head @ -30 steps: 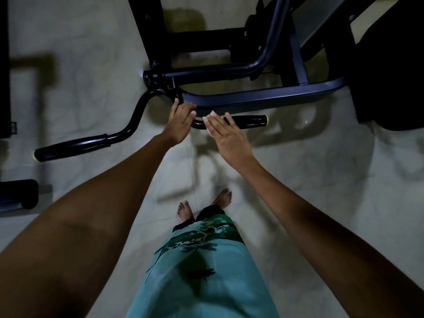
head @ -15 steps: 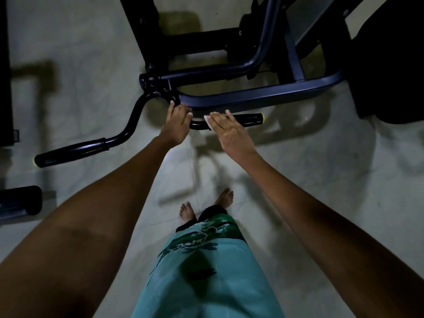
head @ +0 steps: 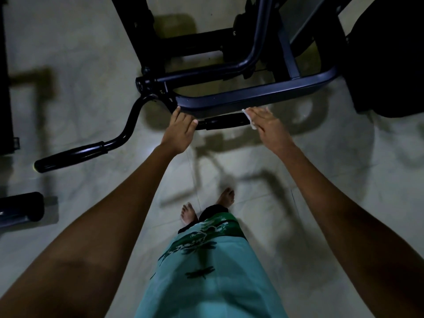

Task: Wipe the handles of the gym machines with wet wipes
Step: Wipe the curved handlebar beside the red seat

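A black curved handlebar runs across the view below me. Its right grip (head: 223, 122) shows between my hands, and its left grip (head: 71, 156) sticks out at the lower left. My left hand (head: 181, 128) holds the bar just left of the right grip, fingers curled over it. My right hand (head: 267, 123) lies over the outer end of that grip with a white wet wipe (head: 249, 117) under its fingers; only the wipe's edge shows. The end of the grip is hidden by this hand.
The machine's dark frame (head: 252, 97) curves just behind the handlebar. A black padded part (head: 390, 65) stands at the right. Another black padded end (head: 20, 208) sticks in at the lower left. My bare feet (head: 206, 207) stand on the pale tiled floor.
My right hand has slid with the wipe along the grip to the right, from near my left hand to the grip's outer end. My left hand has stayed on the bar.
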The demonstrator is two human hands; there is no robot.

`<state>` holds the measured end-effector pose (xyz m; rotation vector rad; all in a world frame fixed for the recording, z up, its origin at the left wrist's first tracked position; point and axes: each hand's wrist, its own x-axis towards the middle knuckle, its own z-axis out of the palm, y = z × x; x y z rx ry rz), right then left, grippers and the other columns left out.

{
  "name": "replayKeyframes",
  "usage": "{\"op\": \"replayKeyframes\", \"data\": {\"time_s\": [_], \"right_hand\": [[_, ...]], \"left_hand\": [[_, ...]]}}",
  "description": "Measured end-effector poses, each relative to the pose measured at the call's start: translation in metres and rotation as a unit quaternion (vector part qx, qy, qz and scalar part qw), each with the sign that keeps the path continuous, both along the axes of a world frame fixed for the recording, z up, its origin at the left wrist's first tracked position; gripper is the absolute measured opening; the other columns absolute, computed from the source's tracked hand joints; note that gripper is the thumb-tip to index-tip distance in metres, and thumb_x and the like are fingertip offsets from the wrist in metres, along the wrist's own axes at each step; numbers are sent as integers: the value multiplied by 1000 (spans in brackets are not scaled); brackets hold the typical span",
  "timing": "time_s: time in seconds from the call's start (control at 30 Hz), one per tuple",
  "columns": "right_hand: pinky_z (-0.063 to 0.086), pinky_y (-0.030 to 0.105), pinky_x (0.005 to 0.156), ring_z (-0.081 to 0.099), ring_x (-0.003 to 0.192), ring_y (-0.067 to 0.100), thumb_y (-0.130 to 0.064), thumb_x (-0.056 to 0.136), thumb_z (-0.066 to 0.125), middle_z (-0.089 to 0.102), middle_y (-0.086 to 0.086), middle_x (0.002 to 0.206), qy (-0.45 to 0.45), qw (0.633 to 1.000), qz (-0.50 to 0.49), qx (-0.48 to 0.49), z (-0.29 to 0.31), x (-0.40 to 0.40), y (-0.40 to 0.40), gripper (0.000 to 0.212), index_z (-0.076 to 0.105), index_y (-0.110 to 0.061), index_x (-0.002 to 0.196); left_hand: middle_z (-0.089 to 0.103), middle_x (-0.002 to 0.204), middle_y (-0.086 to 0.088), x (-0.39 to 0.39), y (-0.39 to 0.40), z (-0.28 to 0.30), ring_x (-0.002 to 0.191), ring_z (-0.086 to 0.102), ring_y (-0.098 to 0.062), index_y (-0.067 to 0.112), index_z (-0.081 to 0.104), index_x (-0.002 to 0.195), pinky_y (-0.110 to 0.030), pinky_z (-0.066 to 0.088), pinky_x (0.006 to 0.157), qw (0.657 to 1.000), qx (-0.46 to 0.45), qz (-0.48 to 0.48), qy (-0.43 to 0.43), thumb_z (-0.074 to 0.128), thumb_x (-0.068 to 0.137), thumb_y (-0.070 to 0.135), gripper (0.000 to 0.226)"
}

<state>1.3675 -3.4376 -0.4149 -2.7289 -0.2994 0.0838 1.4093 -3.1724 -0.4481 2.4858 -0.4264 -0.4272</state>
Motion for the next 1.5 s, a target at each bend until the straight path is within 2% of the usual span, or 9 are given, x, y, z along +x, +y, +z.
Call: {"op": "replayKeyframes", "data": {"time_s": [0.27, 0.5, 0.6, 0.73, 0.87, 1.03, 1.13, 1.27, 1.5], "right_hand": [[35, 8, 83, 61, 105, 34, 11, 89, 40, 61, 27, 114, -13, 942, -263, 210, -10, -9, 15, 38, 52, 9, 124], [43, 27, 92, 54, 98, 18, 10, 90, 41, 63, 18, 110, 54, 769, -460, 440, -22, -5, 33, 35, 53, 11, 123], [44, 20, 67, 50, 64, 10, 9, 80, 44, 55, -1, 64, 94, 662, -433, 605, -12, -4, 44, 22, 64, 2, 76], [46, 16, 55, 51, 44, 8, 12, 92, 19, 46, 0, 44, 142, 518, -383, 751, 3, -16, 52, 63, 50, -8, 40], [40, 37, 99, 50, 68, 20, 5, 97, 27, 52, 15, 66, 143, 406, -498, 752, 0, 0, 55, 33, 43, -1, 70], [49, 31, 82, 47, 66, 18, 6, 96, 28, 51, 8, 52, 209, 414, -478, 746, -3, -9, 73, 33, 45, -5, 71], [36, 32, 103, 50, 70, 16, 7, 96, 26, 49, 12, 67, 148, 365, -489, 778, -3, -8, 70, 32, 44, -5, 72], [41, 25, 85, 50, 48, 9, 8, 94, 23, 46, -1, 36, 137, 335, -480, 799, -14, 1, 99, 37, 38, -10, 65], [34, 33, 106, 54, 57, 13, 9, 92, 22, 56, 2, 44, 221, 295, -443, 817, -18, -1, 149, 33, 47, -5, 76]], "left_hand": [[53, 112, -24, -2, -6, -1, 128, 36, -33, -8, 55, 114, -32, -1, 119, 999, -32, 30, -10, 34, 102, 11, 31], [49, 115, -25, -1, -3, -4, 137, 24, -36, -5, 54, 114, -34, 0, 118, 998, -35, 39, 23, 33, 103, 14, 31], [43, 129, -22, 2, -3, -1, 143, 9, -32, 0, 51, 121, -31, -2, 116, 996, -38, 46, 68, 31, 103, 19, 33], [36, 139, -20, 1, -5, 8, 145, -2, -29, 2, 49, 125, -31, 0, 115, 993, -44, 50, 98, 31, 104, 22, 34], [35, 139, -20, -2, -5, 13, 145, -4, -29, 2, 49, 125, -32, 2, 115, 992, -45, 53, 102, 31, 104, 23, 34], [34, 141, -19, -3, -5, 14, 145, -4, -28, 3, 48, 125, -31, 2, 114, 992, -46, 57, 106, 31, 103, 23, 34], [34, 141, -19, -2, -4, 13, 145, -5, -28, 3, 47, 129, -30, 1, 114, 992, -42, 52, 105, 31, 103, 23, 36], [34, 141, -19, -2, -4, 13, 145, -5, -28, 4, 47, 129, -29, -1, 115, 993, -44, 50, 101, 30, 103, 23, 36], [36, 140, -19, -1, -5, 16, 145, -3, -28, 4, 47, 131, -28, -3, 114, 993, -35, 50, 102, 30, 104, 22, 37]]}}
